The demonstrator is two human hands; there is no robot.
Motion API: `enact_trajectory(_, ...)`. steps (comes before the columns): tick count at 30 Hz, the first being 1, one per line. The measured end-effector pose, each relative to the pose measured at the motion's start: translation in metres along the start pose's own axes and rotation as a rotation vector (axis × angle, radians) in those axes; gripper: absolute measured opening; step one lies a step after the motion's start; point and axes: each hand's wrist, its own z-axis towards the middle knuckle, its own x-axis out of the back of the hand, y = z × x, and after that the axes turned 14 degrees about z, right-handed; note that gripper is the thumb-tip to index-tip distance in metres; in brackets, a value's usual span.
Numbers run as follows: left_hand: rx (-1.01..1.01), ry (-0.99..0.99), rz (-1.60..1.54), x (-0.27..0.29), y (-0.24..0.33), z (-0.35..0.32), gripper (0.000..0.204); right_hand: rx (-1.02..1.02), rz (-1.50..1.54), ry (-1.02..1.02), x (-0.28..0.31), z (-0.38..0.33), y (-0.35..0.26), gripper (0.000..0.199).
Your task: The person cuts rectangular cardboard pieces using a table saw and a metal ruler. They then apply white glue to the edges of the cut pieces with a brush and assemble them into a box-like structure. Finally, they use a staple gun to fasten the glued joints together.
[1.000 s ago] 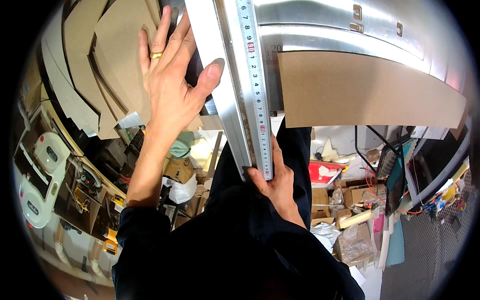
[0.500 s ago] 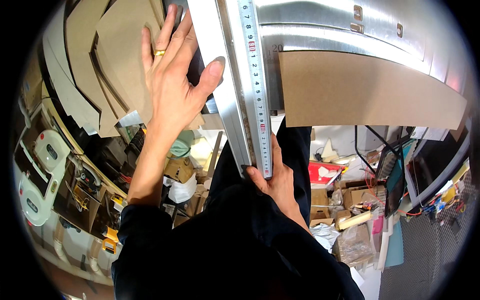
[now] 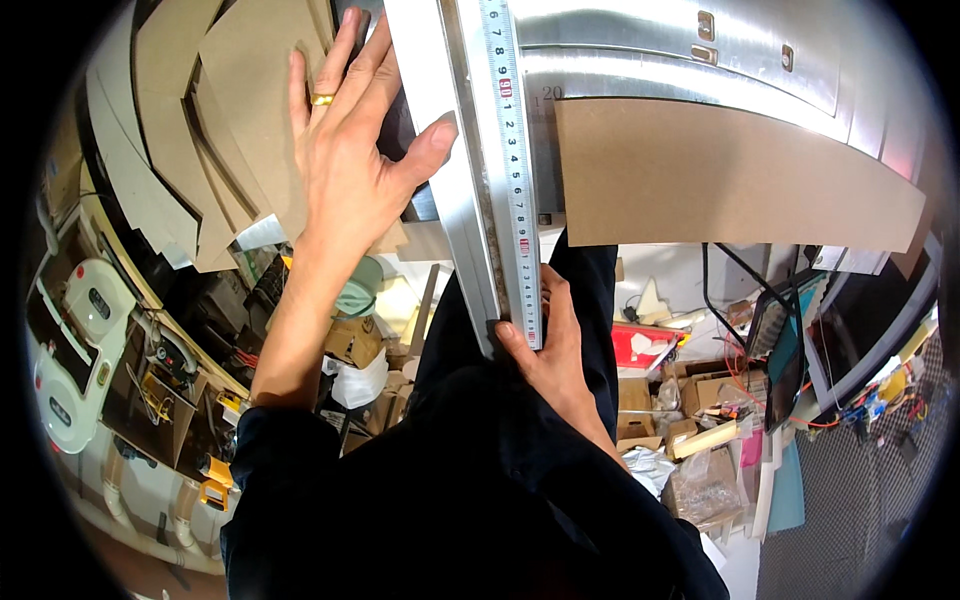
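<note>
A long silver metal ruler bar, with a raised rail and a printed scale along its right side, runs from the top of the view down toward my body. My right hand grips its near end, thumb on top and fingers along the right edge. Farther up, my left hand lies with fingers stretched out on the bar's left side, a gold ring on one finger. Its thumb rests against the bar's left edge. To the right, a brown board lies on a shiny metal surface.
Several brown board sheets are stacked at the far left. Below them stands a pale green machine case. Cardboard boxes and scraps clutter the floor, with a red tray among them. Black metal legs and a dark screen stand at right.
The view has shifted slightly. Both hands keep their places at the ruler bar, and the brown board lies the same way beside it.
</note>
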Motion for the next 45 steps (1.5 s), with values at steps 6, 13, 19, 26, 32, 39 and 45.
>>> enact_trajectory(6, -0.027, 0.01, -0.001, -0.001, -0.001, -0.001, 0.073, 0.009, -0.043, -0.008, 0.002, 0.0, 0.0, 0.076)
enact_trajectory(13, -0.021, -0.005, -0.022, 0.001, 0.0, 0.0, 0.074, 0.013, -0.006, -0.003, 0.001, -0.001, 0.001, 0.075)
enact_trajectory(19, -0.016, 0.02, -0.074, 0.005, 0.001, 0.002, 0.066, 0.022, -0.038, 0.012, 0.0, -0.001, 0.002, 0.072)
enact_trajectory(26, -0.022, 0.008, -0.019, 0.021, 0.007, 0.003, 0.06, 0.079, -0.073, 0.083, -0.006, -0.007, -0.001, 0.062)
enact_trajectory(32, 0.061, -0.108, -0.405, 0.061, 0.118, 0.001, 0.057, 0.393, -0.293, 0.015, 0.012, -0.008, -0.009, 0.062)
enact_trajectory(39, 0.029, -0.236, 0.154, 0.036, 0.258, 0.022, 0.086, 0.521, -0.329, -0.018, 0.138, -0.036, -0.037, 0.032)
enact_trajectory(45, 0.08, -0.146, 0.308, 0.024, 0.234, 0.048, 0.076, 0.899, -0.739, 0.35, 0.287, -0.02, -0.116, 0.034)
